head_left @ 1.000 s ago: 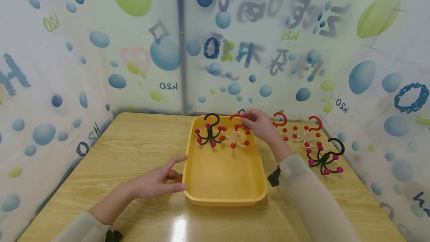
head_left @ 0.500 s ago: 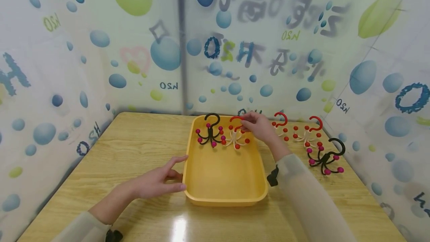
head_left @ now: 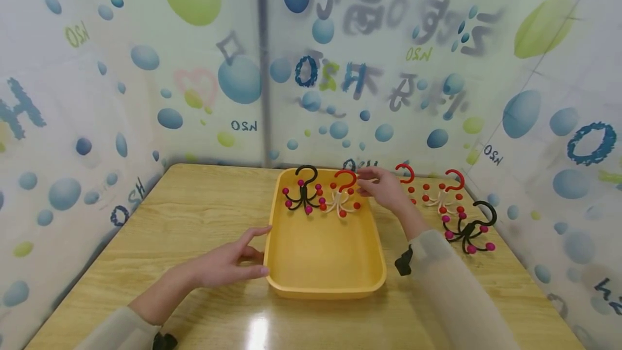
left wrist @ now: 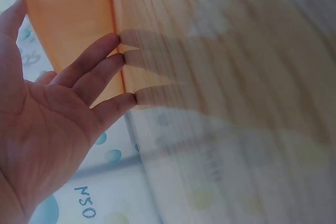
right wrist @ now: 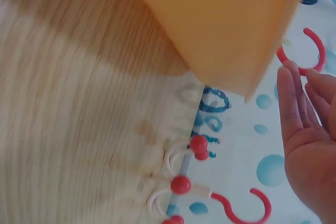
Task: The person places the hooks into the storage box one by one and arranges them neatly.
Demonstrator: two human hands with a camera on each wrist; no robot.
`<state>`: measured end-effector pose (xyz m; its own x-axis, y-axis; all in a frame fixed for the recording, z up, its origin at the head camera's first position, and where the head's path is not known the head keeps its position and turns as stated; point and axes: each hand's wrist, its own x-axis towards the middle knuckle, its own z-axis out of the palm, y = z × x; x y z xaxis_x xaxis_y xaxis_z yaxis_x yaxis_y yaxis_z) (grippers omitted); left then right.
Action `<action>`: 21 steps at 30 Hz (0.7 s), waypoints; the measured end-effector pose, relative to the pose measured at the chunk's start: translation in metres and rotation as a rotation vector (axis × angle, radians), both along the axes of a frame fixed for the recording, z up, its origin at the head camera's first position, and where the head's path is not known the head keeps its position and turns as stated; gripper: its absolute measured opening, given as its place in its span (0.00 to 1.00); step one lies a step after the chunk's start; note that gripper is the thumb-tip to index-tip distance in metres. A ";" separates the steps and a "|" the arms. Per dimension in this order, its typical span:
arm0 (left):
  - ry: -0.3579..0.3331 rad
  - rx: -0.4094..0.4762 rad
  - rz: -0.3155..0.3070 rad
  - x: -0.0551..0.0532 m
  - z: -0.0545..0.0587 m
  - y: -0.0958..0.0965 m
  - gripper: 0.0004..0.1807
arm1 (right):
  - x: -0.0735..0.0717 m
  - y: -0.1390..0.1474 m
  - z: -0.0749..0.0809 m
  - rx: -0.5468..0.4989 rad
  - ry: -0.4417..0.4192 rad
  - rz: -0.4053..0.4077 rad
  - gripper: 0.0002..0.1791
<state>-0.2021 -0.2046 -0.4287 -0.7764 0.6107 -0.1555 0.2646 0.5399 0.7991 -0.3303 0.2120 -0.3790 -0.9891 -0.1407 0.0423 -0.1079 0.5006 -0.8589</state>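
Observation:
The yellow tray [head_left: 320,258] lies on the wooden table. My left hand [head_left: 221,266] is at its left side, thumb and fingertips touching the wall; in the left wrist view those fingers are extended. Inside the tray's far end sit two hook hangers with several ball-tipped arms. One is a black hanger [head_left: 303,194] with pink balls, the other a white hanger [head_left: 338,199] with a red hook and red balls. Just right of that red hook is my right hand [head_left: 386,188], over the tray's far right rim. The right wrist view shows its fingers fairly straight, holding nothing.
Right of the tray stand a partly hidden red-hooked hanger [head_left: 412,173], another white hanger [head_left: 443,197] with a red hook, and a black hanger [head_left: 468,229] with pink balls. A patterned curtain [head_left: 209,139] encloses the table [head_left: 204,199].
My right hand has let go of the red hook and moved slightly right. Earlier, the white hanger turned a little in the tray. The left hand stays where it was.

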 end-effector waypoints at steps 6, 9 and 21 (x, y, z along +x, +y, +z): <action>0.004 -0.006 0.001 -0.001 0.002 0.000 0.48 | 0.017 0.025 0.006 0.032 0.034 -0.017 0.22; -0.001 -0.002 0.000 -0.002 0.002 -0.001 0.48 | 0.030 0.038 0.011 0.055 0.038 -0.012 0.22; -0.009 0.019 -0.006 -0.001 -0.001 0.000 0.48 | 0.087 0.083 0.024 0.084 0.076 0.014 0.22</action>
<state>-0.2026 -0.2042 -0.4296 -0.7716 0.6179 -0.1514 0.2600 0.5234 0.8115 -0.2438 0.2948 -0.3547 -0.9814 -0.1610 0.1047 -0.1790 0.5688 -0.8028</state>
